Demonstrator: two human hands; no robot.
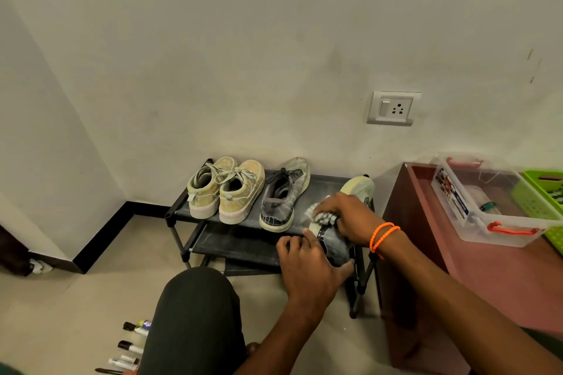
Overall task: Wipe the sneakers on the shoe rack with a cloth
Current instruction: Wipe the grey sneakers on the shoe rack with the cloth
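On the shoe rack (323,183) our left hand (307,265) grips the grey sneaker's (335,245) heel while our right hand (347,216) holds the bunched cloth (323,217) on it.

Grey sneaker (335,240) under crumpled cloth (320,216)

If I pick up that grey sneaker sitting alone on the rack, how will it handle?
The grey sneaker probably feels light and soft: its upper looks creased and slumped. Its loose laces may dangle. The flat sole rests fully on the shoe rack, so a push should slide it, not tip it.
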